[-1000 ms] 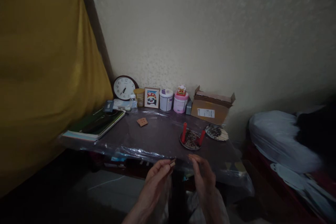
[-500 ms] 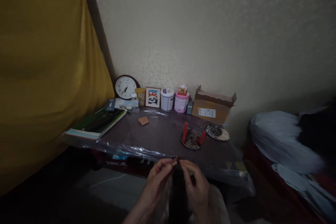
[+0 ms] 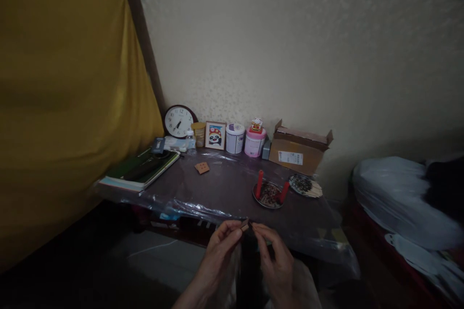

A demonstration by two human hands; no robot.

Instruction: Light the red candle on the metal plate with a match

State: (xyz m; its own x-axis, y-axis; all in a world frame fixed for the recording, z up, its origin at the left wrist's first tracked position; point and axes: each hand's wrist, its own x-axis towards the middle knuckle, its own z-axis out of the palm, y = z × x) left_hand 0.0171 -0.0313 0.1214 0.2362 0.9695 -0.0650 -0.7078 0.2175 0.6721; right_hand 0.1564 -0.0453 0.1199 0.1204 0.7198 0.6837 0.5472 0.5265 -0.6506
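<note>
At the table's front edge, my left hand [image 3: 222, 246] is closed around a small brown matchbox [image 3: 245, 226], held by thumb and fingers. Close beside it on the right, my right hand [image 3: 273, 256] is pinched on a thin, dark-ended thing that looks like a match [image 3: 251, 225]; most of it is hidden by the fingertips. Beyond my hands, a round metal plate [image 3: 268, 204] carries two red candles, a taller one [image 3: 259, 184] and a shorter one [image 3: 284, 192]. I see no flame on either. Another plate [image 3: 294, 191] behind it holds burnt and pale matchsticks [image 3: 314, 189].
Brown cards or packets [image 3: 202, 168] lie on the plastic-covered table [image 3: 217, 193]. Along the wall stand a clock [image 3: 179, 120], a panda picture [image 3: 215, 136], a white tub [image 3: 235, 139], a pink tub [image 3: 254, 145] and a cardboard box [image 3: 299, 152]. Books [image 3: 139, 174] lie left, by a yellow curtain [image 3: 72, 82].
The whole view has shifted slightly, so the table and its objects sit a little farther right. Both hands keep nearly the same pose, fingertips close together.
</note>
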